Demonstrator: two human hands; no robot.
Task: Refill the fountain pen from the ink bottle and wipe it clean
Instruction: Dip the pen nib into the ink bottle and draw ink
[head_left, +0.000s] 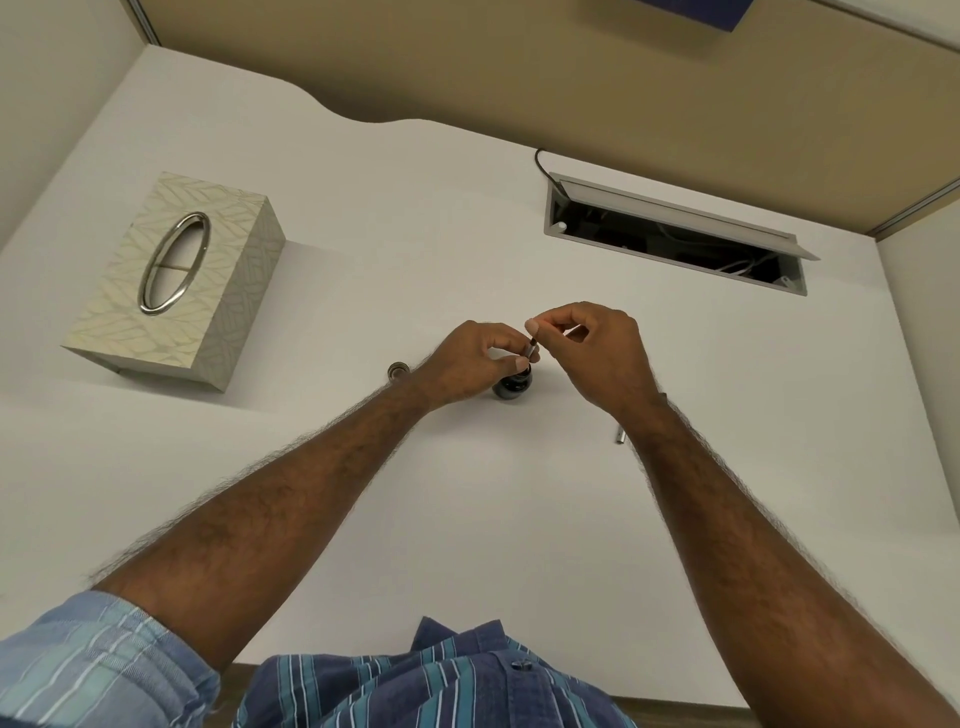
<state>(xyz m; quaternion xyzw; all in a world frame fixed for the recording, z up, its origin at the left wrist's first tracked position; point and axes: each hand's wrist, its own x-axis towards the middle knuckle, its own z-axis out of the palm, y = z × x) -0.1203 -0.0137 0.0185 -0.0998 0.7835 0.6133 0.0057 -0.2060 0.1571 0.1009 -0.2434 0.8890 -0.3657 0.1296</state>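
Ink bottle, small, dark and round-bodied, stands uncapped near the middle of the white surface, and both hands meet just above its mouth. The fountain pen shows only as a short, thin dark piece with a pale band, held tilted over the bottle opening; whether its tip reaches the ink cannot be told. The left hand comes in from the left with fingers curled, its thumb and fingers pinching the lower part of the pen right at the bottle's neck, and its palm side hides the bottle's left flank. The right hand pinches the pen's upper end between thumb and forefinger, the other fingers curled loosely behind.

Just left of the left wrist, a small round dark cap with a metallic rim lies on the surface, apart from the bottle. To the right, partly hidden by the right forearm, a short silvery tube lies flat on the surface, well apart from the bottle.

Farther left stands a patterned cream tissue box with an oval metal-rimmed opening on top; no tissue sticks out. At the back right, a grey hatch set into the surface stands open, with cables visible inside. Blue striped shirt sleeves fill the bottom edge.
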